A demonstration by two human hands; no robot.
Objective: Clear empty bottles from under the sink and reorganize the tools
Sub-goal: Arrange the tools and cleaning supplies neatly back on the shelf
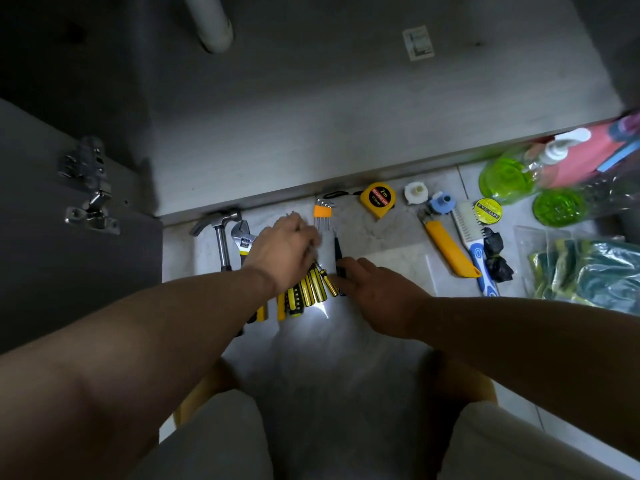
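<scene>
Both arms reach out over the tiled floor. The left hand (282, 252) is palm down over the yellow-and-black screwdrivers (308, 292), fingers blurred, can't tell their grip. The right hand (375, 289) lies flat, fingers together, touching a thin black tool (337, 254). Far right: a yellow tape measure (377, 199) marked "2m", a "PVC TAPE" roll (487, 210), and green bottles (509, 180).
</scene>
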